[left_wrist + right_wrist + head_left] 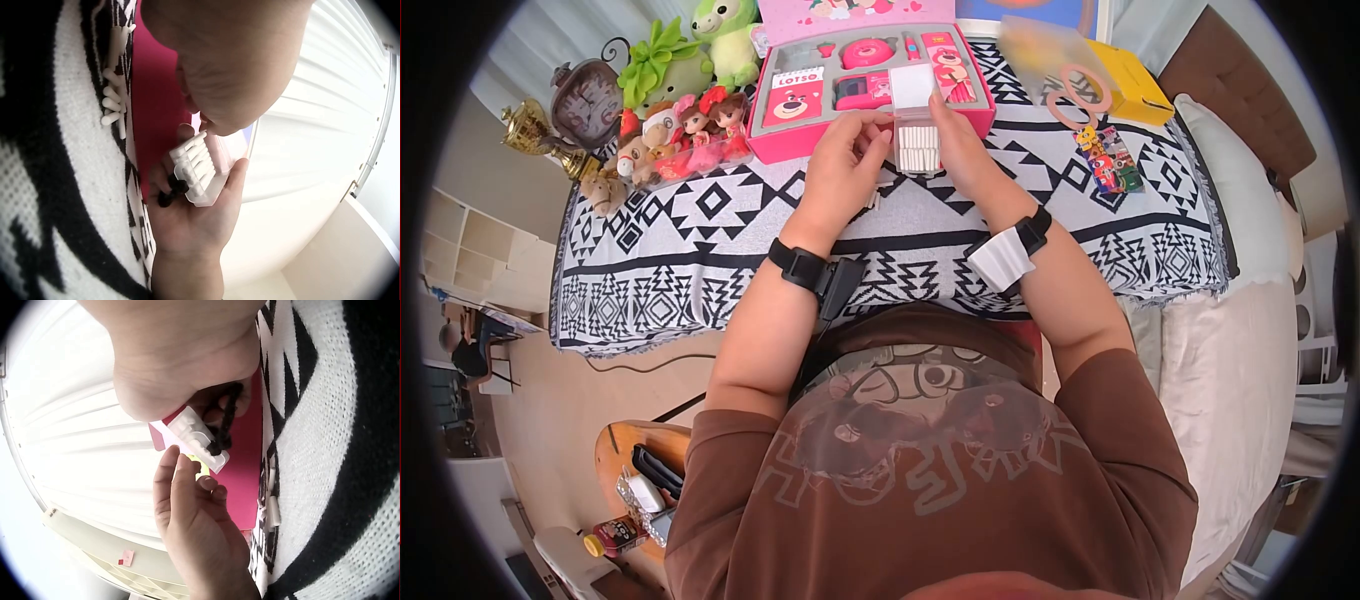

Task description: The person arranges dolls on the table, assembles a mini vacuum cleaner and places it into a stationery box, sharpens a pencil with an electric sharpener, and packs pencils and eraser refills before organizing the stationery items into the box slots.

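My right hand (962,150) holds a small clear plastic box (199,201) with its lid raised. A row of short white sticks (199,164) fills much of it. Against the right fingers lies a black twisted band (230,415). My left hand (846,165) is at the box's left side, its thumb and index finger close together with fingertips right at the sticks' ends; I cannot tell whether they pinch a stick. Several loose white sticks (111,100) lie on the patterned cloth (730,235) below the hands.
An open pink gift box (785,142) stands just behind my hands. Dolls and plush toys (700,135), a clock (586,103) and a gold trophy (528,128) crowd the left. To the right are a colourful card (1110,160), pink rings (1084,90) and a yellow box (1135,85).
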Demonstrator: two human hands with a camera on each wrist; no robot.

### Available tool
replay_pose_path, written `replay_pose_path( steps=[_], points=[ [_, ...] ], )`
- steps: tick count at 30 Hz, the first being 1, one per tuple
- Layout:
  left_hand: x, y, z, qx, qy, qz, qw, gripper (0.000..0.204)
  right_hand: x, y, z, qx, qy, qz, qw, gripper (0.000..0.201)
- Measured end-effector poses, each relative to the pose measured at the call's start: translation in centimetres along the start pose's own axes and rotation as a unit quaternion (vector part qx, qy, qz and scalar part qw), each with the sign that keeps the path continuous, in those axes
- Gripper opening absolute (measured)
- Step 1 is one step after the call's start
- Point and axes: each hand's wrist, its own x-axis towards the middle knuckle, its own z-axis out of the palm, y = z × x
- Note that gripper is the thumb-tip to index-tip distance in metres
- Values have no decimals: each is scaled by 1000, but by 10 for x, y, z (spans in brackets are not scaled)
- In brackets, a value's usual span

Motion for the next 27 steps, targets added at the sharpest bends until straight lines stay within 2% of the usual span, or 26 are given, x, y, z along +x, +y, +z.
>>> replay_pose_path(
  steps=[4, 6, 7, 9, 13, 18, 21, 25, 27],
  points=[
    [4, -7, -10, 45, 15, 21, 999, 14, 3, 3, -2, -16, 12, -45, 999, 61],
    [7, -7, -21, 134, -91, -70, 984, 22, 0, -3, 0, -8, 37, -16, 999, 62],
    [7, -3, -24, 134, -91, -70, 984, 22, 0, -1, -3, -8, 38, -16, 999, 62],
    [5, 9, -31, 284, -195, -119, 931, 38, 4, 3, -8, -17, 23, -19, 999, 63],
    [1, 2, -43, 263, -249, -107, 926, 52, 0, -2, -3, -10, 28, -20, 999, 64],
    [5, -5, -60, 170, -339, -148, 913, 63, 1, -1, -5, -13, 15, -20, 1000, 64],
    [3, -11, -65, 174, -295, -130, 930, 63, 1, 0, -4, -16, 22, -30, 999, 64],
    [4, -11, -68, 204, -284, -128, 928, 63, 2, 2, -6, -16, 20, -31, 999, 64],
    [5, -12, -70, 236, -246, -199, 919, 62, 3, 3, -5, -10, 33, -41, 999, 64]
  ],
)
